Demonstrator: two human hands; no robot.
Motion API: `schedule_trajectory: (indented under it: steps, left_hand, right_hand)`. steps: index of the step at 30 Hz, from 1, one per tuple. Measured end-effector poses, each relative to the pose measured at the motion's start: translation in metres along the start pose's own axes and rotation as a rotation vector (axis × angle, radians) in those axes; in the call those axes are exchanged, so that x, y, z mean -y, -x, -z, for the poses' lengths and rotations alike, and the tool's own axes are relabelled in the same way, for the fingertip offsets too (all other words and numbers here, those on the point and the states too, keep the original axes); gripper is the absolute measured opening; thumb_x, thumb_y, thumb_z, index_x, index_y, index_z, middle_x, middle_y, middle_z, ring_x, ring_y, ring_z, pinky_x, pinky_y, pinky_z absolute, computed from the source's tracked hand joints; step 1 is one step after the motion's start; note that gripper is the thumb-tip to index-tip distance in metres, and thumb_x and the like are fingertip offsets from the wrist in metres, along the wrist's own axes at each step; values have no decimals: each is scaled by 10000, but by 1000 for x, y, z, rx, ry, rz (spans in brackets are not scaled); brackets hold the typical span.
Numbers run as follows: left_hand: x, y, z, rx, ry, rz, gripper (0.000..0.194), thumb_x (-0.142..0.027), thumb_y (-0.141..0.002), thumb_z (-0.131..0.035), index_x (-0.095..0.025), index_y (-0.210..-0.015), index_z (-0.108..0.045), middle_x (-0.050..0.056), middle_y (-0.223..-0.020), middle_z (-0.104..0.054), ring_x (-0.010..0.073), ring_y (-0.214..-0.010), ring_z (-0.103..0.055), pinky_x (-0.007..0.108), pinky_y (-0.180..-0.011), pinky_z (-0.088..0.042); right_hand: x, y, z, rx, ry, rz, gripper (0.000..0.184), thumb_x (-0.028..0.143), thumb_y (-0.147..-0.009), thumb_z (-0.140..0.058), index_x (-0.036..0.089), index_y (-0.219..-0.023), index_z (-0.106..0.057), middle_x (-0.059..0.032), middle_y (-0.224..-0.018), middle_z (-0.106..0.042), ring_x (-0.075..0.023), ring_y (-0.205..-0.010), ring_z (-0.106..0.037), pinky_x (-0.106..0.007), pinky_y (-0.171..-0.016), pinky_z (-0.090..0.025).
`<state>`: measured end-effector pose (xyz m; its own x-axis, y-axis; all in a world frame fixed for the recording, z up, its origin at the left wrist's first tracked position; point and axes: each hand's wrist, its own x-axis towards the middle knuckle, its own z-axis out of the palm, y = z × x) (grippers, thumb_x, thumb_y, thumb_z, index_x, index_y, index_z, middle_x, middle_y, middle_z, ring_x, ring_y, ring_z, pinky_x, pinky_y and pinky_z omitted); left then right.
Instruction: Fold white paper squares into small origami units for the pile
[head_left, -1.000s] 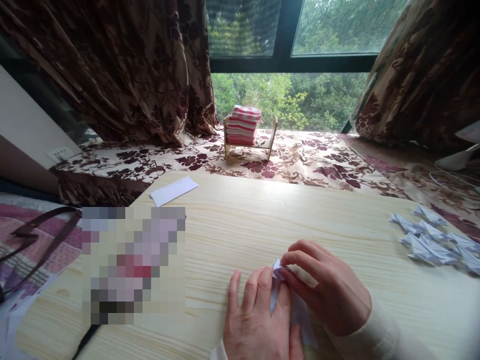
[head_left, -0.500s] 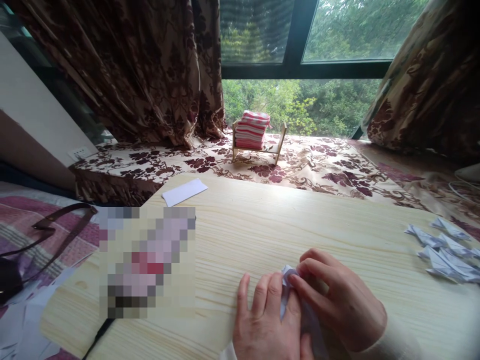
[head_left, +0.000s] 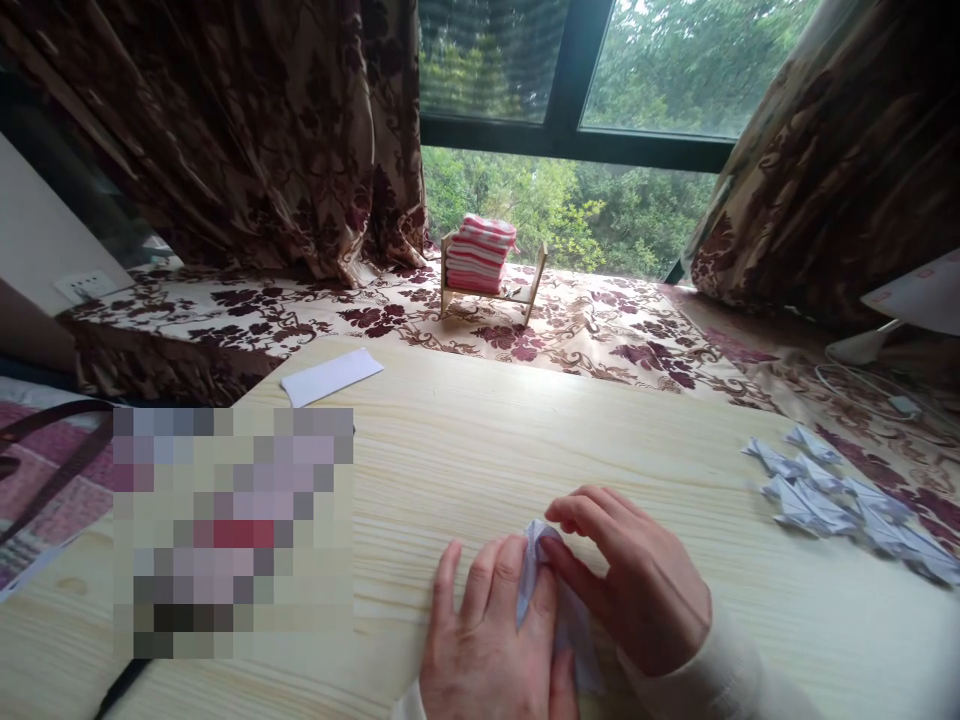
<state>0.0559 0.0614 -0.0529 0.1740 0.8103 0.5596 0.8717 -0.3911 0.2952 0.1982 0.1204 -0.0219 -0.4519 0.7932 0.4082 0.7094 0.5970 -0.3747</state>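
Note:
A folded piece of white paper (head_left: 534, 560) lies on the wooden table, partly hidden under my hands. My left hand (head_left: 491, 630) rests flat on it with fingers spread, the index finger lying along the fold. The paper's pointed top shows beyond its fingertips. At that tip, my right hand (head_left: 626, 570) has thumb and forefinger closed on the paper's right side, the other fingers bent above. A lower part of the paper (head_left: 577, 640) shows between the two hands.
Several folded paper pieces (head_left: 814, 500) lie in a group at the right of the table (head_left: 420, 450). A flat white paper strip (head_left: 334, 377) is at the far left edge, above a pixelated object (head_left: 247, 530) with a black cable. Striped cloths (head_left: 480, 255) sit on a small wooden rack.
The view has shifted to the right, so everything appears further left. My right forefinger has lifted slightly at the paper's tip; my left hand keeps its place on the paper.

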Motion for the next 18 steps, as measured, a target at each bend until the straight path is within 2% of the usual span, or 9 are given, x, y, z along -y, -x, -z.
schedule_trajectory:
  steps: [3, 7, 13, 18]
  left_hand:
    - [0, 0, 0, 4, 15, 9, 444, -463, -919, -299, -224, -1039, -653, 91, -1120, -641, 231, -1059, -521, 444, -1011, -210]
    - [-2, 0, 4, 31, 20, 27, 433, -455, -915, -318, -213, -1052, -650, 89, -1134, -636, 231, -1065, -518, 443, -1023, -208]
    - [-7, -3, 16, 178, 61, 75, 389, -379, -855, -464, -218, -1189, -581, 67, -1222, -593, 244, -1136, -475, 451, -1056, -185]
    - [-5, -5, 26, 306, 56, 32, 426, -350, -862, -455, -185, -1246, -535, 98, -1300, -529, 264, -1185, -432, 469, -1052, -182]
  right_hand:
    - [-1, -1, 1, 5, -16, 36, 97, 198, -885, -491, 195, -931, -576, -42, -797, -594, -179, -724, -528, -293, -629, -408]
    - [1, -2, 3, 12, -50, 77, 138, 158, -887, -473, 193, -863, -604, -41, -767, -595, -167, -701, -513, -279, -606, -398]
    - [1, -3, 5, 6, -66, 113, 145, 158, -870, -506, 177, -822, -641, -52, -743, -581, -166, -693, -503, -275, -604, -401]
    - [-2, -5, 6, 58, -87, 140, 171, 166, -874, -497, 172, -790, -646, -59, -744, -578, -168, -696, -500, -277, -605, -411]
